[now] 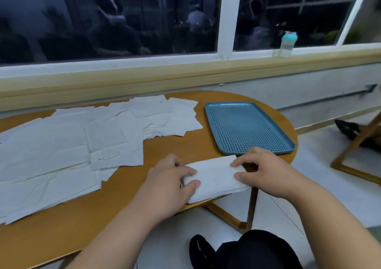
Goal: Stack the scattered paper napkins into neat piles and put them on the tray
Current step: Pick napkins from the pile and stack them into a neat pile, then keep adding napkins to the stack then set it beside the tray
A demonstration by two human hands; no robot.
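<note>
Napkin stack [214, 178] gripped at both ends, just in front of the tray [247, 128]: left hand [171, 180] curls fingers over one end, right hand [266, 171] pinches the end nearest the tray. Loose napkins [82, 145] sprawl across the table [181, 145], left of the tray.

napkins [41, 155] cut off left, window figures [194, 19] blurred

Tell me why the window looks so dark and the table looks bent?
Head view: dark behind the window, so only blurry shapes show; the wide-angle lens curves the table edge and the sill; room light is dim.
</note>
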